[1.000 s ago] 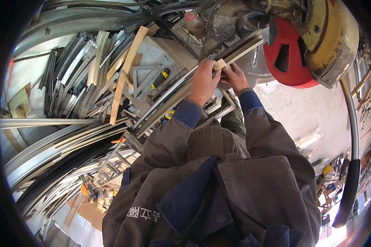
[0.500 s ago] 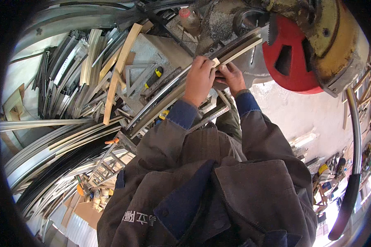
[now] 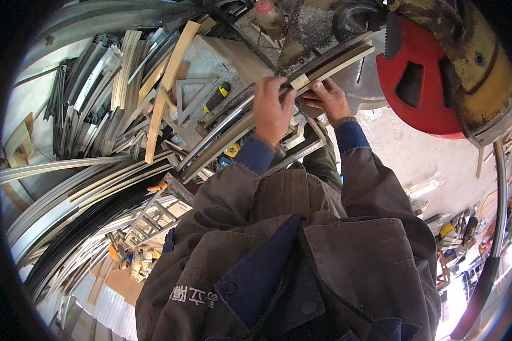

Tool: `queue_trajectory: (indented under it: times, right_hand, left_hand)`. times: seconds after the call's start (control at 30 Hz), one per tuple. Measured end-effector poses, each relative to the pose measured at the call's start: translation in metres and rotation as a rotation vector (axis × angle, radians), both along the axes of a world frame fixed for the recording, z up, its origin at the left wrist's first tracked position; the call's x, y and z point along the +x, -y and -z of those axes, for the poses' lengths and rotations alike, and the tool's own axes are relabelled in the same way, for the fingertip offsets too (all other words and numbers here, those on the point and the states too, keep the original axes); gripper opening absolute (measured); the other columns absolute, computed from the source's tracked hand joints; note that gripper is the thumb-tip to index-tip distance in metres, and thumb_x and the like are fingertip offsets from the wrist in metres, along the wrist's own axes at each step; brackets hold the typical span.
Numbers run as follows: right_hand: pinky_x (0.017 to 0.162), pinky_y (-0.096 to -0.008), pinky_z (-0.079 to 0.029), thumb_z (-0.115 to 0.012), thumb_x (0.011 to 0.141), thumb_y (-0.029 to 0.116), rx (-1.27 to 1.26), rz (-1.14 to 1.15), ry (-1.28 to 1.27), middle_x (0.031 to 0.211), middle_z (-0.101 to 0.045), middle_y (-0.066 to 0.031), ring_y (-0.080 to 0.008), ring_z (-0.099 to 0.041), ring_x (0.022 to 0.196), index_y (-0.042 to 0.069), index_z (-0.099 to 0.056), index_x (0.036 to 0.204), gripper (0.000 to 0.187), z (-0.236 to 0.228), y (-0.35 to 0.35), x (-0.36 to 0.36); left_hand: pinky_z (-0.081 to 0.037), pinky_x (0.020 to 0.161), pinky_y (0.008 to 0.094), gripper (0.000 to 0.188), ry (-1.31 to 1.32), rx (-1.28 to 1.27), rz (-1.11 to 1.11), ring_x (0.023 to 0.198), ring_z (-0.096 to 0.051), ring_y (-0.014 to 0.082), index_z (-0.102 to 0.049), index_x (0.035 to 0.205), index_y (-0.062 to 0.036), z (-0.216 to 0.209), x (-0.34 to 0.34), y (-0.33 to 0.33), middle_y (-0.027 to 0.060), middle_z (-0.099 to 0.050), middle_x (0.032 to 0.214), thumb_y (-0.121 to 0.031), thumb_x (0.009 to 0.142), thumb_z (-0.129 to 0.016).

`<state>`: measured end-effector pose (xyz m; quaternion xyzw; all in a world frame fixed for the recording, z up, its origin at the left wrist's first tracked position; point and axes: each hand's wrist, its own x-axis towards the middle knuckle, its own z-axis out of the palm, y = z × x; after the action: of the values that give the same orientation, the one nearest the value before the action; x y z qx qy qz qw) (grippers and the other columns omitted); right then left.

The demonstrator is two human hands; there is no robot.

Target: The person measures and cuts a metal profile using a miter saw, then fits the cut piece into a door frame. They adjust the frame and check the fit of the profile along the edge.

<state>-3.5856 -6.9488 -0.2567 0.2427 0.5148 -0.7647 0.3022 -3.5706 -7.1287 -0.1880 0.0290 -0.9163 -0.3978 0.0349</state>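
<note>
A long metal profile (image 3: pixel 224 142) runs diagonally from lower left up to the saw's metal table. A pale strip (image 3: pixel 340 65) lies along its upper part, its square near end showing between my hands. My left hand (image 3: pixel 272 111) hovers over the profile just left of that end, thumb and fingers parted, fingertips slightly blurred. On the strip's near side, my right hand (image 3: pixel 331 102) pinches its edge, with the other fingers bent beneath. To the right is the cut-off saw, with a red blade guard (image 3: pixel 412 85) and a toothed blade (image 3: pixel 391 38) near the strip's far end.
The saw's handle (image 3: pixel 495 244) hangs down at the right. Bundled profiles (image 3: pixel 96 91) and a wooden strip (image 3: pixel 170 91) fill the left. A yellow-black tool (image 3: pixel 217 97) lies beside a triangular frame (image 3: pixel 193 99). A red-capped bottle (image 3: pixel 270 18) stands at the back.
My left hand has come away from the strip's near end and its fingers have parted, exposing more of the strip. My right hand stays at the strip. The whole view has shifted slightly.
</note>
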Motion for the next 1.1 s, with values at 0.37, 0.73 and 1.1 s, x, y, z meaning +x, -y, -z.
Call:
queue_trajectory:
  times: [0.37, 0.73, 1.1]
  right_hand:
    - [0.085, -0.0360, -0.058, -0.068, 0.099, 0.042, 0.039, -0.054, -0.033, 0.119, -0.068, -0.0126, -0.0245, -0.071, 0.104, -0.002, -0.057, 0.130, 0.055, 0.002, -0.002, -0.002]
    - [0.083, -0.0339, -0.060, -0.065, 0.100, 0.046, 0.071, -0.077, -0.049, 0.120, -0.067, -0.0139, -0.0241, -0.072, 0.102, -0.002, -0.056, 0.132, 0.058, -0.002, -0.001, -0.004]
    - [0.077, -0.0308, -0.059, -0.066, 0.100, 0.035, 0.052, -0.082, -0.050, 0.108, -0.069, -0.0079, -0.0180, -0.071, 0.094, -0.001, -0.058, 0.131, 0.048, -0.008, -0.003, -0.008]
  left_hand:
    - [-0.047, 0.098, 0.0495, 0.078, 0.216, -0.048, 0.084, 0.115, -0.055, 0.0439, -0.044, 0.141, 0.0036, 0.002, -0.001, 0.008, 0.0257, -0.056, 0.125, -0.035, 0.084, -0.082]
    - [-0.043, 0.101, 0.0519, 0.073, 0.183, -0.197, 0.128, 0.115, -0.054, 0.0430, -0.049, 0.139, 0.0028, 0.010, 0.017, 0.018, 0.0257, -0.060, 0.123, -0.040, 0.088, -0.077]
    - [-0.047, 0.091, 0.0517, 0.075, 0.218, -0.300, 0.093, 0.104, -0.060, 0.0419, -0.046, 0.140, -0.0023, 0.005, -0.005, -0.013, 0.0225, -0.063, 0.107, -0.036, 0.082, -0.081]
